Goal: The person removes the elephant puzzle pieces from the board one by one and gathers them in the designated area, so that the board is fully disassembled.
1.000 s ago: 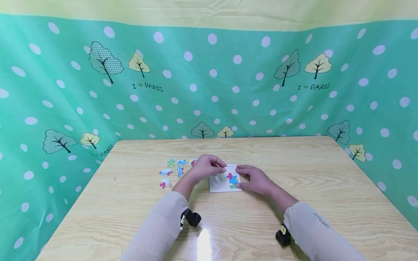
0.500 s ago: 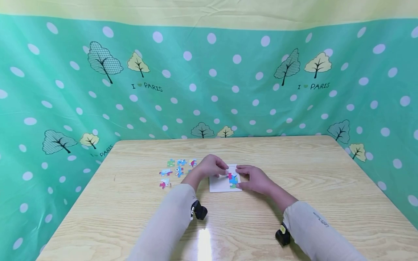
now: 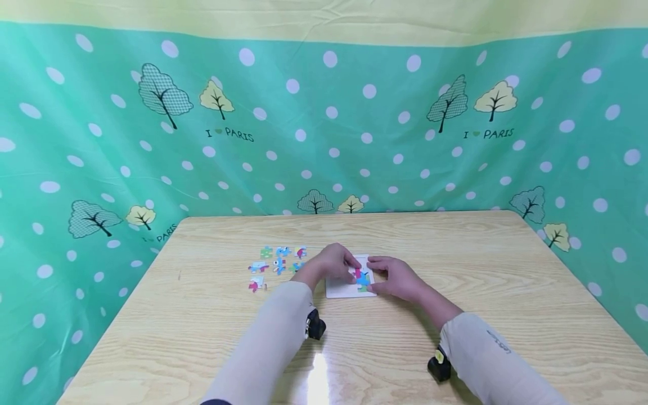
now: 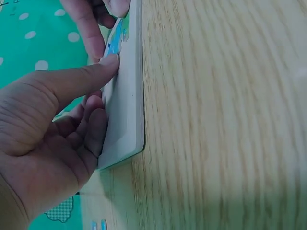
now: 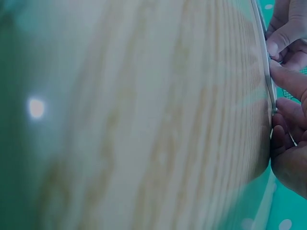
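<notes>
A white puzzle board (image 3: 338, 290) lies on the table, with a few joined jigsaw pieces (image 3: 363, 278) in red, blue and green at its right side. Over the board's middle, my left hand (image 3: 334, 262) pinches a jigsaw piece, mostly hidden by the fingers, against the joined ones. In the left wrist view the left thumb (image 4: 111, 61) touches the edge of a blue piece (image 4: 115, 40) on the board. My right hand (image 3: 400, 279) grips the board's right edge, index finger near the top corner and thumb near the bottom one.
Several loose jigsaw pieces (image 3: 279, 265) lie in rough rows on the wooden table (image 3: 202, 326), left of the board. A green dotted curtain (image 3: 331, 140) hangs behind the table and along its sides.
My left hand has moved right and slightly down over the board, to the joined pieces. The right hand stays at the board's right edge.
</notes>
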A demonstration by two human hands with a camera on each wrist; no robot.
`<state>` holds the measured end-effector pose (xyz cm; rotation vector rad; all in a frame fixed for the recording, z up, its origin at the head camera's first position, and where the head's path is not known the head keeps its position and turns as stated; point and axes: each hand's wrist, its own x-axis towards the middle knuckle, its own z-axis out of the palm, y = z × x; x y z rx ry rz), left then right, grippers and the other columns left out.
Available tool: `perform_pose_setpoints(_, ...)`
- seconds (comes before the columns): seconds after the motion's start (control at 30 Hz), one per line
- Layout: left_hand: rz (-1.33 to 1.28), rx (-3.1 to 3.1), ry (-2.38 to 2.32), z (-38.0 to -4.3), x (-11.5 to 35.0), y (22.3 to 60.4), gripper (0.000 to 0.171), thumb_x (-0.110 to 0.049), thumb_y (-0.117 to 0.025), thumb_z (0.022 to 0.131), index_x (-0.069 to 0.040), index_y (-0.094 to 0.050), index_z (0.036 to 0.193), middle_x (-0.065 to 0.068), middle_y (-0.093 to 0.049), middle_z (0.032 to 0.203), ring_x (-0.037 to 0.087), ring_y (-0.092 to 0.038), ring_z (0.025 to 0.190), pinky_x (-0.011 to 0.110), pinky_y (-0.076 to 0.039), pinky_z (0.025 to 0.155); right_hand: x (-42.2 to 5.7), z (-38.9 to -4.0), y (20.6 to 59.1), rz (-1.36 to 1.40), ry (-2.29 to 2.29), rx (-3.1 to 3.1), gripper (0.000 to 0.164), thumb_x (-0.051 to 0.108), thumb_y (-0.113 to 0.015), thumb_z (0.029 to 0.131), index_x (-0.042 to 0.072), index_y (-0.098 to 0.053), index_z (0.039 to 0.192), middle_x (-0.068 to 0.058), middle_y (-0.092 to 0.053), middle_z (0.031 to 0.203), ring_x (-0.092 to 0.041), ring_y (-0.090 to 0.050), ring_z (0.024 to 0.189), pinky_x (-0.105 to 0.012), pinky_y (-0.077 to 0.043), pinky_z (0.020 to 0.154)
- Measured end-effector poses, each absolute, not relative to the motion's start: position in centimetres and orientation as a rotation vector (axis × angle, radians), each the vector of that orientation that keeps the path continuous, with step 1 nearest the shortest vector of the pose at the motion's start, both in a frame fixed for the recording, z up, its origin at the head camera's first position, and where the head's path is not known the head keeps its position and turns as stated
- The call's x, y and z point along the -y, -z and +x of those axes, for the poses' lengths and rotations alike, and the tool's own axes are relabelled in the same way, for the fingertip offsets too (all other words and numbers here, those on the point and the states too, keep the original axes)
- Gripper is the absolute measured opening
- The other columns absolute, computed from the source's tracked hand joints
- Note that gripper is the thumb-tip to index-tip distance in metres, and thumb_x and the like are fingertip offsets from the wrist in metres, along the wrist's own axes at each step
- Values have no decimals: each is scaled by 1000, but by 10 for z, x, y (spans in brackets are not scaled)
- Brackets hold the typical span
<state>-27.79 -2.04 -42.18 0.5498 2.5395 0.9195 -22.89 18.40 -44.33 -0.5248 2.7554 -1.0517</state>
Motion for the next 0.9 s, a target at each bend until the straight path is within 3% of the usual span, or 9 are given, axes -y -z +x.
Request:
perform_pose_setpoints(0.2, 571, -2534, -924, -279, 21, 423, 26, -5, -83, 76, -16, -78, 99, -8, -67, 89, 11, -57, 87, 30, -47, 88, -184, -229, 443, -503, 1037, -2761, 63, 24, -81, 82, 2, -56, 135, -10, -48, 146, -35, -36, 138, -50, -30, 111)
perform_pose_setpoints(0.63, 526, -2440, -1150, -279, 23, 427, 27, 9, -79, 73, -8, -76, 94, 1, -69, 81, 12, -62, 75, 23, -52, 73, -183, -229, 442, -497, 1055, -2748, 62, 22, -80, 82, 1, -56, 135, -10, -47, 146, -34, -36, 138, -48, -29, 112)
perform_pose_setpoints(0.9, 578, -2419, -1162, -281, 26, 428, 27, 8, -77, 75, -8, -76, 97, -1, -70, 81, 11, -63, 75, 22, -53, 73, -184, -229, 442, -538, 1064, -2749, 62, 21, -80, 82, -2, -56, 134, -11, -49, 145, -35, -36, 138, -49, -29, 111)
